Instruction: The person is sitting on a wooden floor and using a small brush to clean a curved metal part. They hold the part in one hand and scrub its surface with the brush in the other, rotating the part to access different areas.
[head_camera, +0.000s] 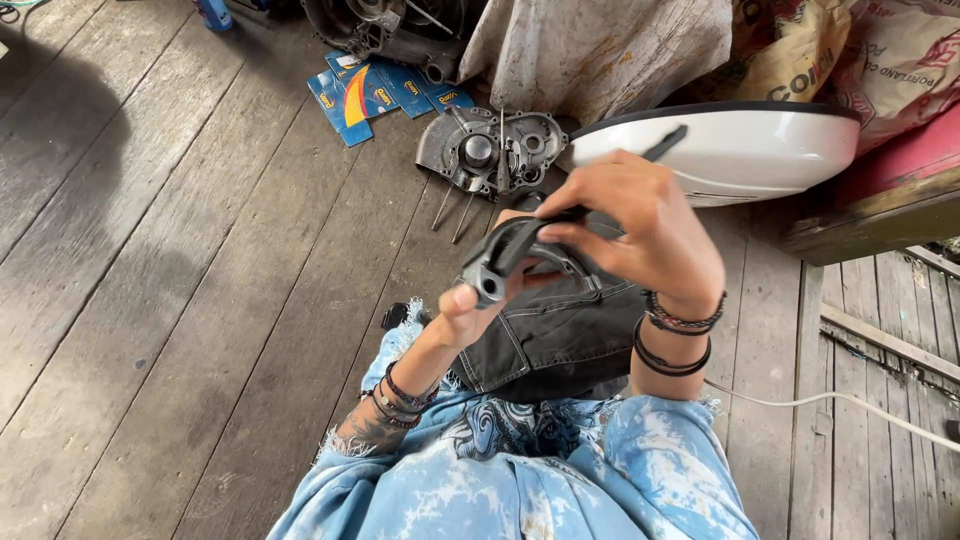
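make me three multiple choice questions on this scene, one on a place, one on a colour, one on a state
1. Where does the engine case half lie?
A. on the wooden floor beyond the hands
B. on the person's lap
C. on top of the white body panel

2. What colour is the curved body panel at the right?
A. red
B. white with a dark rim
C. yellow

3. How is the dark metal part held?
A. it lies untouched on the floor
B. one hand alone grips it
C. both hands hold it above the lap

Answers:
1 A, it rests on the floor planks beside the blue cartons.
2 B, its face is white.
3 C, the left hand and right hand both grip it.
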